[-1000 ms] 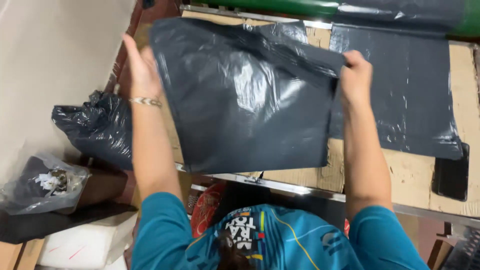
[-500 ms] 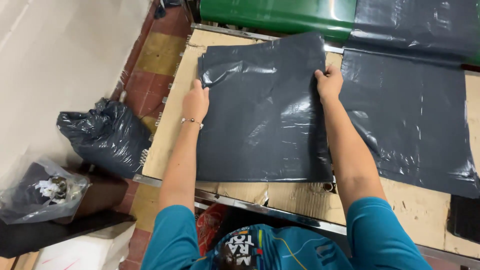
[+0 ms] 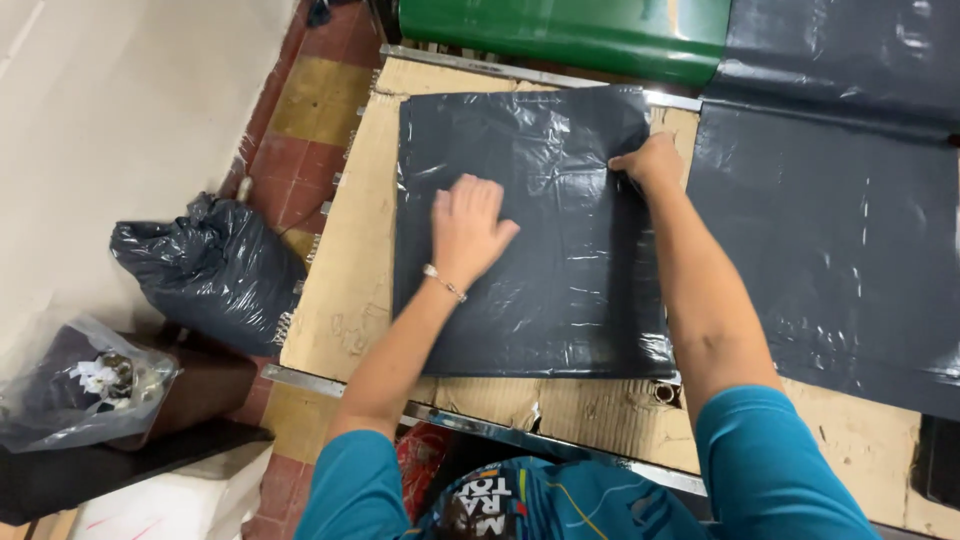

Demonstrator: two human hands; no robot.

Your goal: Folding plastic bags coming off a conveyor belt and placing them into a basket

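Observation:
A black plastic bag [image 3: 545,290] lies flat and square on the cardboard-covered table [image 3: 350,270]. My left hand [image 3: 468,225] rests palm-down on the bag's middle left, fingers spread, a thin bracelet at the wrist. My right hand [image 3: 652,162] presses on the bag's upper right edge with its fingers curled; whether it pinches the plastic I cannot tell.
A larger black plastic sheet [image 3: 835,230] covers the table to the right. A green bin [image 3: 570,35] stands behind the table. On the floor at left sit a stuffed black bag [image 3: 215,270] and a clear bag [image 3: 80,385] of scraps.
The bag was held up in the air by both hands, then lowered onto the table. Now it lies flat, and my left hand has slid from its edge onto its middle.

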